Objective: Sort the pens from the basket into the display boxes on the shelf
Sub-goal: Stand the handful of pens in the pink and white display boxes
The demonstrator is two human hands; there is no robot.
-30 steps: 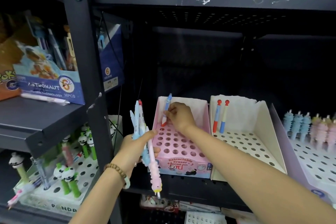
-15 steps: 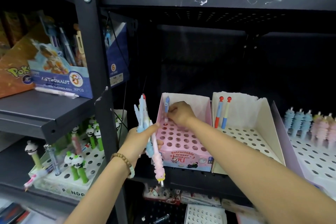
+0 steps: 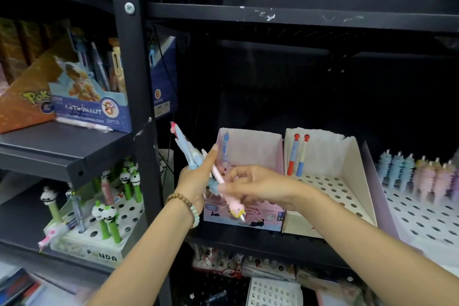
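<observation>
My right hand (image 3: pixel 255 185) has left the pink box (image 3: pixel 258 149) and come back to the bundle of pens (image 3: pixel 185 146). Its fingertips touch the bundle; blur hides whether they pinch. My left hand (image 3: pixel 193 181) grips that bundle, tilted. One blue pen (image 3: pixel 225 148) stands upright at the pink box's back, beside the white box (image 3: pixel 332 156).
</observation>
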